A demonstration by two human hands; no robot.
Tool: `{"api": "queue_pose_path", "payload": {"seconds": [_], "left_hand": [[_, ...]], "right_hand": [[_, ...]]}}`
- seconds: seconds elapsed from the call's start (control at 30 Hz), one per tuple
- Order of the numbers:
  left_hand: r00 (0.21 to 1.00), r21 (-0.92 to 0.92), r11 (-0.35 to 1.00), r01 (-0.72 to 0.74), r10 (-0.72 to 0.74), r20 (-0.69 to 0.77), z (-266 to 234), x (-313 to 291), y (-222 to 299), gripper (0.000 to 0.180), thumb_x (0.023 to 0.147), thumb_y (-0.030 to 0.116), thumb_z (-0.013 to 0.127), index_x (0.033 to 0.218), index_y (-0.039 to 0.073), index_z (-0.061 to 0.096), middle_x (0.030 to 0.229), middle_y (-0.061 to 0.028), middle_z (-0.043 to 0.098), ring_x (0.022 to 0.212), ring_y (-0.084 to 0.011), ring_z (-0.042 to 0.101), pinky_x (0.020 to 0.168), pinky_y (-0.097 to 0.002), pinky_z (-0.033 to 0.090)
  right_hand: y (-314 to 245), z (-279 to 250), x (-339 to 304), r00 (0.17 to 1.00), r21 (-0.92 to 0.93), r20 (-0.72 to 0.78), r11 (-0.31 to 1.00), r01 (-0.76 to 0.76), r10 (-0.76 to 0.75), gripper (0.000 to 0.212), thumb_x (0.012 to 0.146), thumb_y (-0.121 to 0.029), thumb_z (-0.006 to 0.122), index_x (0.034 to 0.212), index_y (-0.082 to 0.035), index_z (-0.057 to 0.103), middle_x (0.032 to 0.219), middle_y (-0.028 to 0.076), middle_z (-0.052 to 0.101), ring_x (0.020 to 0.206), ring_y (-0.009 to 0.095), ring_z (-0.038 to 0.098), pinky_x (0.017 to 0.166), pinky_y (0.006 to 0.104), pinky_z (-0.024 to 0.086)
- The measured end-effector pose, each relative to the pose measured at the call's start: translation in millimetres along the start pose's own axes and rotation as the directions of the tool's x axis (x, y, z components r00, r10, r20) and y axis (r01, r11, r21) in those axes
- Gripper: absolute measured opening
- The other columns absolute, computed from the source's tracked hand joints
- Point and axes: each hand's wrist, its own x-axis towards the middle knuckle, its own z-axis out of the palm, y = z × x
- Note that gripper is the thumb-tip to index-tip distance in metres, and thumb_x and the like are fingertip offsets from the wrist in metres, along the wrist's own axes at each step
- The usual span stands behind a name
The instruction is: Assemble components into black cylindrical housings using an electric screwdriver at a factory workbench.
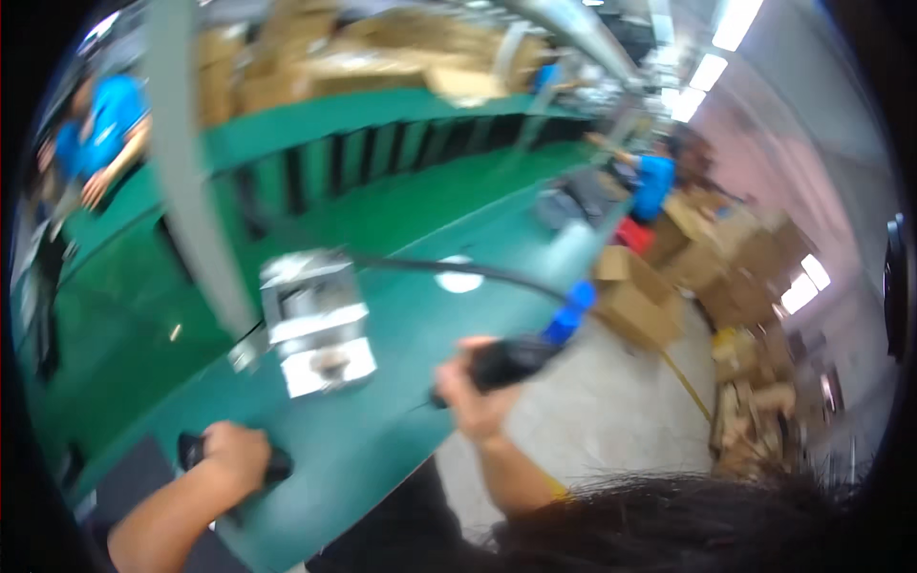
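Observation:
My right hand [475, 396] is closed round a black handheld tool [511, 363], held over the front edge of the green bench. A blue fitting [570, 312] sits at the tool's far end, with a dark hose or cable running from there to the left. Motion blur hides the tool's exact kind. Lower left, my left hand [239, 456] is wrapped over a dark oblong object [277, 465] at the bench top; its ends stick out on both sides of the fist. Beyond both hands stands a silvery open box [315, 306] with a white flap or sheet at its front.
The green bench [411, 315] runs away to the far right, with a white round thing [460, 275] on it. A grey post [181, 181] rises behind the bench. Cardboard boxes [635, 296] stand on the floor at right. People in blue [119, 119] are at the far left and farther along.

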Motion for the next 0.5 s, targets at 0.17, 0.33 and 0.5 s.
{"api": "queue_pose_path", "payload": {"seconds": [0.17,0.33,0.5], "left_hand": [[0.845,-0.381,0.858,0.343,-0.459,-0.274,36.3,0.3,-97.3,0.083,0.056,0.048,0.091,0.117,0.002,0.058,0.105,-0.0182,0.071,0.099,-0.0337,0.071,0.088,-0.0431,0.055],[0.662,-0.371,0.735,0.567,-0.675,-0.326,157.5,36.5,-217.5,0.081,0.061,0.037,0.09,0.125,0.004,0.052,0.116,-0.0161,0.067,0.11,-0.0313,0.066,0.092,-0.0425,0.054],[0.753,-0.565,0.644,0.516,-0.655,-0.059,60.4,-20.2,-189.3,0.075,0.062,0.057,0.079,0.118,0.009,0.071,0.115,-0.0197,0.072,0.108,-0.0349,0.07,0.093,-0.0486,0.056]], "right_hand": [[-1.1,-18.6,10.9,0.996,-0.024,-0.066,0.998,-0.058,0.056,0.035,0.087,0.008,0.07,0.118,0.004,0.056,0.08,0.003,0.063,0.065,0.008,0.059,0.058,0.0247,0.047],[10.6,-6.1,8.7,0.99,-0.017,-0.131,0.998,-0.061,0.058,0.034,0.086,0.008,0.069,0.117,0.003,0.056,0.078,0.004,0.062,0.065,0.01,0.061,0.057,0.026,0.05],[21.5,-28.9,-16.1,0.967,0.006,-0.253,1.0,-0.021,0.022,0.043,0.087,0.006,0.062,0.126,-0.007,0.049,0.08,0.002,0.055,0.066,0.009,0.054,0.06,0.0275,0.048]]}}
